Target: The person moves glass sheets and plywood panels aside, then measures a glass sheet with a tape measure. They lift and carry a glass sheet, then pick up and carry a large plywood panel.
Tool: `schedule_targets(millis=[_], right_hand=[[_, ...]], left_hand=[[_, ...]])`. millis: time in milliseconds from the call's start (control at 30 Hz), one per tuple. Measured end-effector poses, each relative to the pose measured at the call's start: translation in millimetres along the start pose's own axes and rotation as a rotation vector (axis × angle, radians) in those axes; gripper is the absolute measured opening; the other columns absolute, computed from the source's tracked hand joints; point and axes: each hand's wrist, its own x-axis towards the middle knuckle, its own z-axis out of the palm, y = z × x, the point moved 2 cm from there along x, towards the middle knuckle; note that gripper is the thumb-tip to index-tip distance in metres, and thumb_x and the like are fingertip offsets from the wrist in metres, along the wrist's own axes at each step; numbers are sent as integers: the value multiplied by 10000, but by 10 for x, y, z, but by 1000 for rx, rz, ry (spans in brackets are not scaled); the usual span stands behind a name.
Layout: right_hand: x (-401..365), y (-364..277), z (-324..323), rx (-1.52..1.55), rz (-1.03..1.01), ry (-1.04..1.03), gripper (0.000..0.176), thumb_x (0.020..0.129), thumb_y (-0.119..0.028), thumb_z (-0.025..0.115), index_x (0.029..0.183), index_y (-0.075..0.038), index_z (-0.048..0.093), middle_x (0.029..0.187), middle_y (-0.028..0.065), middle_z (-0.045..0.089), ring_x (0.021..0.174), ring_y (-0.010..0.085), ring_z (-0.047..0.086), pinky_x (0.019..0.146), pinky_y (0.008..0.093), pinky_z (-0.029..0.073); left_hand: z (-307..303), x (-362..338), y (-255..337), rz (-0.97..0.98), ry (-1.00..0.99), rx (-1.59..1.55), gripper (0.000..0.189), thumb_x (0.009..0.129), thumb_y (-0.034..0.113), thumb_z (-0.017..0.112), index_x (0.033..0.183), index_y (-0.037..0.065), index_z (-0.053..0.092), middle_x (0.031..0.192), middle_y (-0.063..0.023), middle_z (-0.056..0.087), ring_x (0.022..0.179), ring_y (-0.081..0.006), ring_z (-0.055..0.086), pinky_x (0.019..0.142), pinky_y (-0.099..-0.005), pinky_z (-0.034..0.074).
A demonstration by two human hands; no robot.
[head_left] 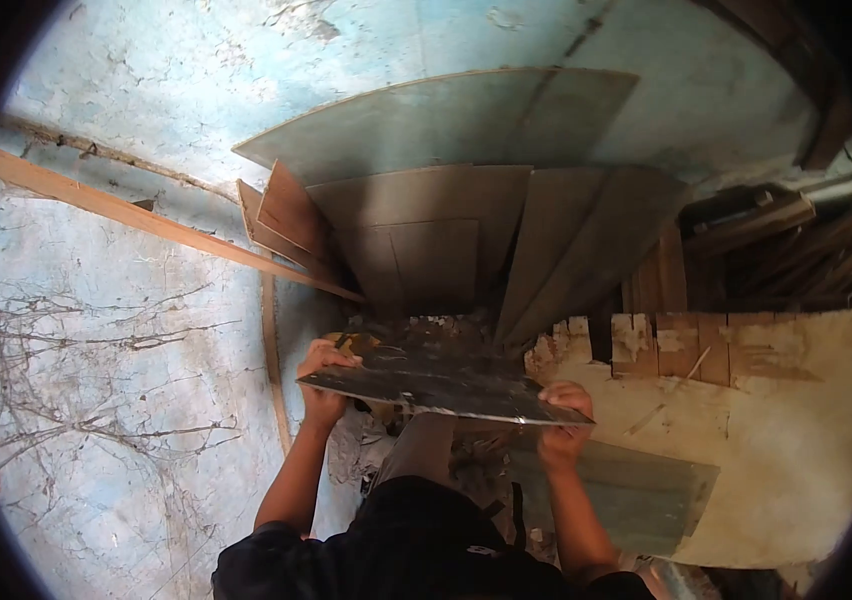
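A dark, scuffed flat panel (436,385) is held up in front of my body, its near edge pale and slightly chipped. At its left end my left hand (326,375) grips the edge, thumb and fingers closed on it. My right hand (566,410) is wrapped round the right corner, with fingers on top. Under the panel, a leg and debris on the floor are partly hidden. Beyond it, brown boards (416,230) lean upright against the wall.
A large greenish sheet (436,120) leans on the blue wall behind the boards. A long wooden strip (166,225) slants at the left. Stacked wood (796,240) lies at the right, above a pale sheet (786,430). A grey-green panel (636,495) lies at lower right.
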Motion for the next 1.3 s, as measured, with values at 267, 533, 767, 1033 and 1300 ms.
schedule_targets(millis=[267,533,767,1033,1300], right_hand=[[-1760,-959,-1121,-165,52,367,155,897,-86,690,964,-48,556,946,101,609,940,266,621,849,411,517],[-4271,-1828,-1956,-422,20,773,206,909,-36,704,994,-56,518,961,123,606,907,237,616,831,368,538],[-6030,-2134,-2506,-601,23,1004,207,920,-28,689,1003,-41,500,970,129,602,901,235,605,806,358,522],[-7402,-1988,-3188,-478,3,1296,163,986,-132,620,1079,-72,501,1052,97,557,999,201,533,894,371,457],[-7987,-1839,-3771,-597,111,1358,130,1030,-175,599,1084,-80,527,1056,72,572,978,177,537,919,360,447]], left_hand=[[773,-558,949,143,-465,-68,141,827,225,736,824,95,682,851,-62,782,774,-217,708,903,-388,440],[1925,-2144,1842,258,-849,-283,146,853,213,749,818,87,685,811,-80,773,779,-172,715,921,-375,438],[2733,-3793,2339,328,-1122,-356,133,848,198,741,798,85,691,836,-85,776,776,-191,714,917,-389,454],[3545,-5294,2652,376,-1421,-336,102,769,77,741,863,36,740,911,-84,767,853,-253,667,898,-390,483],[4063,-6106,2673,324,-1470,-387,122,908,117,701,905,2,742,884,-112,743,849,-264,640,787,-378,506]])
